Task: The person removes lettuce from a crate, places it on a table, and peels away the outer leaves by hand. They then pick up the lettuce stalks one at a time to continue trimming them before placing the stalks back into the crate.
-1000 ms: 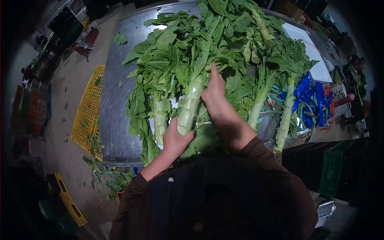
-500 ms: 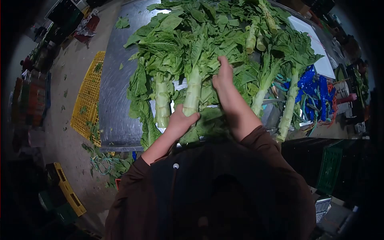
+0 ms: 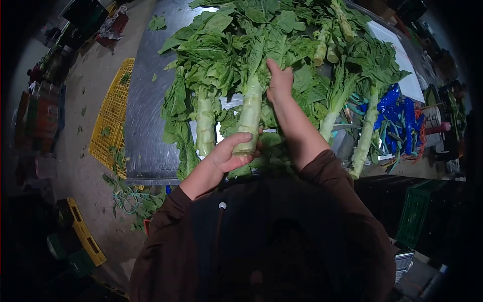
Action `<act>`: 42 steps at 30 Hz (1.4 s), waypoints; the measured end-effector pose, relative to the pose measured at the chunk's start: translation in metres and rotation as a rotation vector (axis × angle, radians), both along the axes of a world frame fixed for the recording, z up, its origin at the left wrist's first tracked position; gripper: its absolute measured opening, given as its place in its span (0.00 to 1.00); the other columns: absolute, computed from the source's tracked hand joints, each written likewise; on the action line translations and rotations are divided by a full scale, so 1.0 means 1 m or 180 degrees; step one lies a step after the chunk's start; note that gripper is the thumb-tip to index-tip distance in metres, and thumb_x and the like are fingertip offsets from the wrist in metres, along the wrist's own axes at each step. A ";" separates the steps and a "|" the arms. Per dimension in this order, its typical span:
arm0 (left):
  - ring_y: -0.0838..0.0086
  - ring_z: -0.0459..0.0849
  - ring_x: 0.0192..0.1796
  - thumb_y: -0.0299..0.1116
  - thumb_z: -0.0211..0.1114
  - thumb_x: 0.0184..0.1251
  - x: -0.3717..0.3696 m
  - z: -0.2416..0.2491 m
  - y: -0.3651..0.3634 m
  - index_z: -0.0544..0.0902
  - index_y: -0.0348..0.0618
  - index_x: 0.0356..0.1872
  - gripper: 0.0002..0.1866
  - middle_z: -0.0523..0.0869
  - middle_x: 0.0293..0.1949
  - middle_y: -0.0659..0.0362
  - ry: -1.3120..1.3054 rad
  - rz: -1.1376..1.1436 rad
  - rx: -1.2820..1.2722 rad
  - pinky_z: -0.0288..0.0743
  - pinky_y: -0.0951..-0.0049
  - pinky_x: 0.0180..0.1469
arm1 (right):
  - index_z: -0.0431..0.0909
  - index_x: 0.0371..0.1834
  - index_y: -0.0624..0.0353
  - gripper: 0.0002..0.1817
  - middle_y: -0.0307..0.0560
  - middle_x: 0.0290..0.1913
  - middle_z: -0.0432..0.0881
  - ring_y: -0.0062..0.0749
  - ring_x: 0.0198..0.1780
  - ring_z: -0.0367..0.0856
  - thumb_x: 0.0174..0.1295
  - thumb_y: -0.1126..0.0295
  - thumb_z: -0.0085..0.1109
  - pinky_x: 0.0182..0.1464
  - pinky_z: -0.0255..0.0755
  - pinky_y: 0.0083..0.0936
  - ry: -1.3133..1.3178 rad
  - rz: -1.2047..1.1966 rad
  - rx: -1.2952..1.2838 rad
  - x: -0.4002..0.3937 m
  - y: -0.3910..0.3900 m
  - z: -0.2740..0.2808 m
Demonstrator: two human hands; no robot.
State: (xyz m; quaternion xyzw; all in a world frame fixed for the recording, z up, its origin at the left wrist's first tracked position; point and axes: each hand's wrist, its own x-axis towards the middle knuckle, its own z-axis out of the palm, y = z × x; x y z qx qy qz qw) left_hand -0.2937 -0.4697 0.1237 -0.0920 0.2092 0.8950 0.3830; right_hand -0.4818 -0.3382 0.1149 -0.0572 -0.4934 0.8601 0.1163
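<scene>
My left hand [image 3: 232, 153] is wrapped round the pale lower end of a thick leafy stalk [image 3: 249, 110], which points away from me. Beside its leafy upper part is my right hand [image 3: 280, 82], thumb raised; its fingers are mostly hidden behind the hand and among leaves, so its grip is unclear. Left of the held stalk lies a second stalk [image 3: 205, 123] with its leaves attached. Two more long stalks, a nearer one [image 3: 329, 121] and a farther one [image 3: 366, 133], lie at the right on the metal table [image 3: 148, 116].
Blue plastic and coloured ties [image 3: 400, 118] lie at the table's right side, near a white board [image 3: 397, 55]. Short stalk pieces [image 3: 342, 22] rest at the back. Left of the table are a yellow crate [image 3: 111, 113] and fallen leaves [image 3: 146, 204] on the floor.
My left hand has closed round the stalk's base from below, and the stalk has shifted slightly right and turned. My right hand has moved a little up and away along the leaves.
</scene>
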 end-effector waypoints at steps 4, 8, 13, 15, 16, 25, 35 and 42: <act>0.66 0.82 0.38 0.36 0.61 0.62 0.002 0.004 0.001 0.70 0.38 0.58 0.24 0.81 0.39 0.53 0.0105 0.0070 -0.0072 0.80 0.71 0.36 | 0.69 0.34 0.60 0.10 0.40 0.25 0.73 0.24 0.22 0.68 0.56 0.70 0.61 0.23 0.63 0.21 -0.0733 0.0767 -0.0641 0.039 0.006 0.036; 0.73 0.82 0.34 0.30 0.63 0.58 -0.009 0.033 0.009 0.72 0.39 0.50 0.18 0.81 0.37 0.56 -0.0069 0.0480 -0.1469 0.77 0.77 0.32 | 0.70 0.33 0.61 0.13 0.38 0.23 0.72 0.21 0.20 0.65 0.56 0.65 0.63 0.21 0.59 0.20 -0.0743 0.1377 0.0041 0.071 0.014 0.061; 0.70 0.82 0.34 0.33 0.65 0.55 -0.006 0.033 0.024 0.69 0.36 0.52 0.24 0.81 0.35 0.55 0.0878 -0.0487 -0.3312 0.77 0.73 0.34 | 0.60 0.58 0.75 0.44 0.65 0.55 0.72 0.43 0.54 0.76 0.51 0.51 0.69 0.54 0.72 0.34 -0.0692 0.0881 0.0943 0.002 0.045 0.012; 0.65 0.83 0.35 0.35 0.67 0.52 -0.001 0.029 0.028 0.68 0.36 0.52 0.28 0.82 0.35 0.52 0.1324 -0.0488 -0.3987 0.77 0.69 0.37 | 0.59 0.59 0.76 0.49 0.70 0.62 0.65 0.50 0.62 0.67 0.45 0.48 0.72 0.61 0.65 0.40 -0.1102 0.0376 0.2202 -0.015 0.034 -0.019; 0.59 0.84 0.35 0.38 0.69 0.49 0.001 0.027 0.029 0.67 0.35 0.53 0.31 0.83 0.36 0.49 0.1761 -0.0471 -0.4671 0.77 0.65 0.39 | 0.59 0.59 0.75 0.51 0.69 0.65 0.59 0.56 0.66 0.60 0.40 0.49 0.74 0.65 0.58 0.42 -0.1191 0.0290 0.2986 0.005 0.023 0.008; 0.46 0.83 0.38 0.45 0.69 0.46 0.005 0.032 0.033 0.64 0.33 0.52 0.36 0.83 0.33 0.40 0.1906 -0.1131 -0.5733 0.76 0.57 0.43 | 0.60 0.63 0.59 0.45 0.55 0.57 0.67 0.54 0.58 0.65 0.41 0.61 0.74 0.60 0.63 0.38 0.0463 -0.0053 0.4751 0.039 0.010 0.011; 0.46 0.83 0.35 0.45 0.68 0.47 0.005 0.025 0.028 0.63 0.34 0.50 0.35 0.83 0.30 0.41 0.2057 -0.1332 -0.6098 0.77 0.54 0.38 | 0.75 0.44 0.57 0.26 0.51 0.46 0.76 0.50 0.57 0.68 0.38 0.67 0.73 0.59 0.66 0.36 0.0825 0.0342 0.5367 0.032 0.020 0.015; 0.55 0.84 0.32 0.42 0.68 0.48 -0.004 0.029 0.015 0.65 0.34 0.54 0.34 0.83 0.31 0.46 0.1830 -0.0994 -0.5208 0.77 0.60 0.36 | 0.72 0.50 0.58 0.28 0.51 0.39 0.81 0.49 0.43 0.79 0.42 0.71 0.69 0.52 0.71 0.40 0.1311 0.0322 0.3891 0.031 0.016 0.003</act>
